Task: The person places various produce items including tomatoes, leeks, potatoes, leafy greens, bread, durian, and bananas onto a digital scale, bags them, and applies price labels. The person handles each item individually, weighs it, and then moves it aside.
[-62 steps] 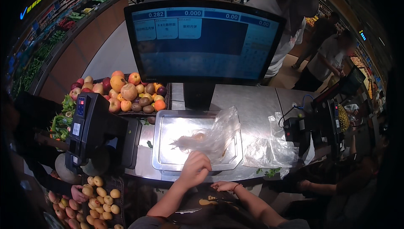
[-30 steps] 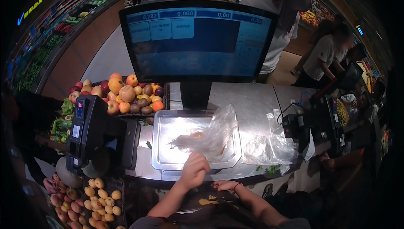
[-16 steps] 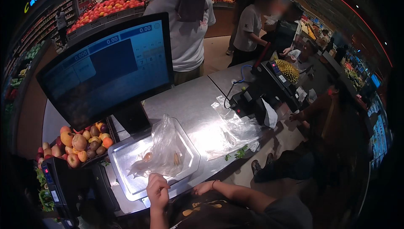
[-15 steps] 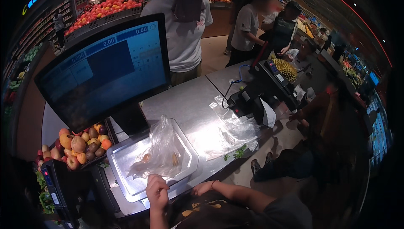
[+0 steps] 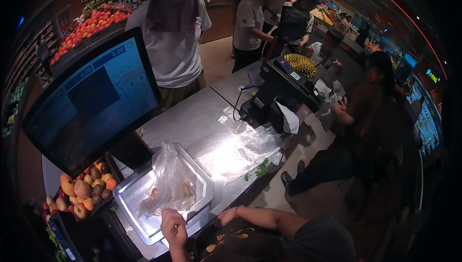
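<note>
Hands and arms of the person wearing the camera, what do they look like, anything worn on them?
Both hands are bare, no gloves. The left hand and its forearm show no sleeve. The right hand has a thin red band at the wrist, and a dark grey short sleeve covers the upper arm.

Dim store interior lit from overhead, with the brightest patches on the steel counter (image 5: 192, 122) and the scale tray (image 5: 132, 199), which show soft glare. The blue screen (image 5: 91, 103) glows with its own light. Heavy vignetting blackens the corners; straight edges bow toward the rim. Distant shelves and figures are soft, and the clear plastic bag (image 5: 171, 182) shows faint highlights.
</note>
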